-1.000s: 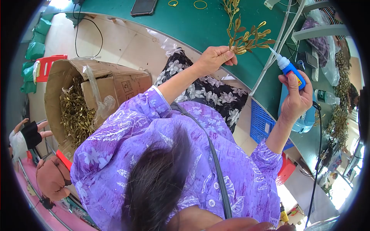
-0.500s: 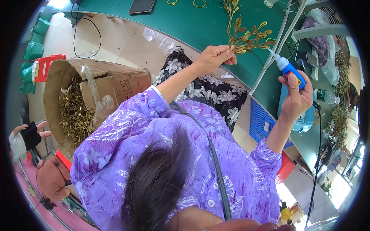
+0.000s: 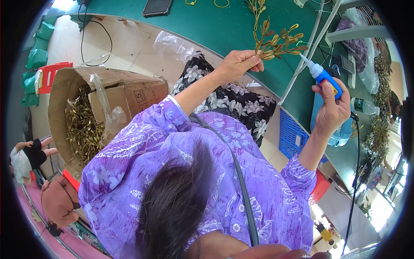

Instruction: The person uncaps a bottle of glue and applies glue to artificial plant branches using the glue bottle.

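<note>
My left hand is closed, pinching the stem end of a gold-leaved artificial sprig over the green table. Its leaves fan out to the right. My right hand grips a blue glue bottle with a white nozzle, tilted up and to the left. The nozzle tip is close to the sprig's outermost leaves; whether it touches them I cannot tell. Another gold sprig lies on the table just beyond the held one.
A phone and yellow rings lie on the green table. To the right are a plastic bottle and a black cable. A cardboard box of gold foliage stands at left. Other people are at the lower left.
My hands, the sprig and the glue bottle hold nearly the same positions. At the far lower left, a person in the background has shifted slightly.
</note>
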`<state>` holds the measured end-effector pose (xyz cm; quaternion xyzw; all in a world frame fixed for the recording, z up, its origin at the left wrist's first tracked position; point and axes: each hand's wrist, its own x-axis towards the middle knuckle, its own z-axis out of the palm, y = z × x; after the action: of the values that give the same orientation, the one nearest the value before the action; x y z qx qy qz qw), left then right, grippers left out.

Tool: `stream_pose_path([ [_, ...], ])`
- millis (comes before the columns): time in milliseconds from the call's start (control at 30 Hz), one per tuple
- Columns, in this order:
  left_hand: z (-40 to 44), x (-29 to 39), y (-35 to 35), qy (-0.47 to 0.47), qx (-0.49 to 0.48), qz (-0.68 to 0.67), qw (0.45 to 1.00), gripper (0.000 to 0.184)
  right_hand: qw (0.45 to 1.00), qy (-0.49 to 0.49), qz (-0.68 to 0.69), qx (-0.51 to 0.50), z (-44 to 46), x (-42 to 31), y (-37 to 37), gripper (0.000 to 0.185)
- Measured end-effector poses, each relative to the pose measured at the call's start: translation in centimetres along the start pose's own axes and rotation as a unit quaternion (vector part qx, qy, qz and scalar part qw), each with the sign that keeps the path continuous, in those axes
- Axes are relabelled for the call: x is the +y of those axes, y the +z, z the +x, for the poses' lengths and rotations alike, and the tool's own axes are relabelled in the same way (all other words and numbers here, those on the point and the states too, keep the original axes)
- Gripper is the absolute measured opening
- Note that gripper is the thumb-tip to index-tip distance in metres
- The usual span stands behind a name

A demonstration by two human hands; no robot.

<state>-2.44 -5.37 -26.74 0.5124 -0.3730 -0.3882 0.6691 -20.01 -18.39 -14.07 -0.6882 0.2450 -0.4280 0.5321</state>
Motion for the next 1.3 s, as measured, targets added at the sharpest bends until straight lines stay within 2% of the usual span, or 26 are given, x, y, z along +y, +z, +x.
stream_pose_path([
  [467,-0.2,-0.2,0.0,0.006,-0.006,0.001,1.0,0.03,1.0,0.013,-0.015,-0.011,0.1,-0.2,-0.9,0.024],
  [633,-0.2,0.0,0.1,0.012,-0.004,0.014,1.0,0.029,0.998,0.05,0.02,-0.025,0.2,0.1,-1.3,0.026],
  [867,-0.2,0.1,0.1,0.012,-0.007,0.007,1.0,0.028,0.999,0.028,0.018,-0.021,0.3,0.1,-2.1,0.029],
  [933,-0.2,0.1,0.0,0.011,-0.007,0.01,1.0,0.028,0.994,0.068,0.089,0.0,0.3,-0.2,-1.9,0.028],
  [1133,-0.2,0.2,0.1,0.013,-0.008,0.004,1.0,0.027,0.973,0.105,0.202,0.021,0.4,0.8,-1.4,0.028],
  [1300,-0.2,0.0,0.0,0.013,-0.009,0.001,1.0,0.026,0.973,0.1,0.206,0.01,0.9,2.2,-1.5,0.025],
])
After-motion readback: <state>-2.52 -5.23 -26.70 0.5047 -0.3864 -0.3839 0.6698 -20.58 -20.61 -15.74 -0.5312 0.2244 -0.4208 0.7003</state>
